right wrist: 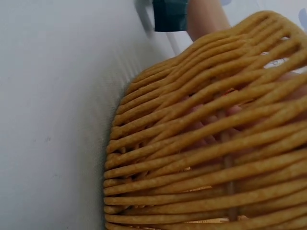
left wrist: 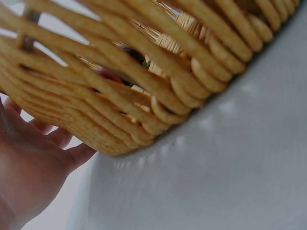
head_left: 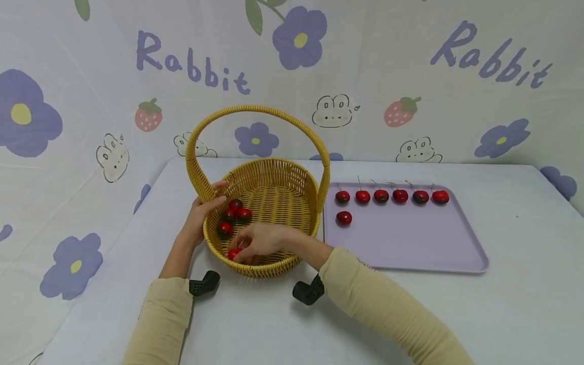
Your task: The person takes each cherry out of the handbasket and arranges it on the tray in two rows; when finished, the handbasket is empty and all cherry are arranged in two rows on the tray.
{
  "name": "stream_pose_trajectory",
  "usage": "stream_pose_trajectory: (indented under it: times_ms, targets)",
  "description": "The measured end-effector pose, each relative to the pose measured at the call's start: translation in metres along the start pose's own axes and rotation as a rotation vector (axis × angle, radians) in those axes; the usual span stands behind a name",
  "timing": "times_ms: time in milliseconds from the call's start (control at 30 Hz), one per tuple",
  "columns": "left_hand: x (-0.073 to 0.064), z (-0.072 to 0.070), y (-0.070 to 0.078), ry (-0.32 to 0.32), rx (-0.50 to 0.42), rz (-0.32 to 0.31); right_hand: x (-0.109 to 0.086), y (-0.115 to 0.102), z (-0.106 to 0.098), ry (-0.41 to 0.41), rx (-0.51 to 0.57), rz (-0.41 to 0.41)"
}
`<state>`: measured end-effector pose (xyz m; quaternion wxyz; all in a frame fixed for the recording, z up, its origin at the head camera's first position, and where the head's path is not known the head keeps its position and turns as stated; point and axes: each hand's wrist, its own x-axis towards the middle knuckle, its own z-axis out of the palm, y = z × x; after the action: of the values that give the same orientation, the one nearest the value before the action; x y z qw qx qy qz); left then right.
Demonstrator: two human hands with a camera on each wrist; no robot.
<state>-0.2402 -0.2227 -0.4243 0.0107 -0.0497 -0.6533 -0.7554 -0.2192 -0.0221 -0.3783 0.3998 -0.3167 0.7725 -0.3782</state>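
Note:
A yellow wicker basket (head_left: 264,270) with a tall arched handle stands on the table. At its left side my left hand (head_left: 195,219) grips the rim near the foot of the handle. The left wrist view shows that hand (left wrist: 33,163) against the woven outer wall. My right hand (head_left: 266,239) reaches over the front rim into the basket and pinches a red cherry (head_left: 233,253) low at the front left. Several dark red cherries (head_left: 244,215) lie inside along the left wall. In the right wrist view, weave mostly hides the fingers.
To the right of the basket lies a lilac tray (head_left: 401,246). A row of several stemmed cherries (head_left: 400,196) runs along its back edge, with one more cherry (head_left: 344,218) in front at the left. A patterned cloth (head_left: 274,91) hangs behind the table.

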Motion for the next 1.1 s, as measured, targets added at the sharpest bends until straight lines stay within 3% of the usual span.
stream_pose_trajectory:
  times_ms: [167,367,467,667,800,1100]
  targets:
    - [0.0,-0.001,0.0,0.004,-0.001,-0.002,0.001,-0.001,0.003,0.049,-0.056,0.001]
    - [0.0,-0.002,-0.001,0.002,0.001,-0.008,-0.005,-0.003,-0.001,0.133,-0.037,0.026]
    - [0.0,-0.002,-0.001,-0.003,0.002,-0.004,-0.01,-0.003,-0.006,0.173,0.007,0.008]
    - [0.001,-0.001,0.0,0.0,0.019,-0.003,-0.021,-0.001,-0.017,0.214,0.229,-0.087]
    - [0.0,0.0,0.001,0.005,0.024,-0.007,-0.031,0.001,-0.025,0.224,0.335,-0.085]
    - [0.0,-0.001,-0.001,0.003,0.029,0.0,-0.053,0.007,-0.036,0.184,0.337,-0.125]
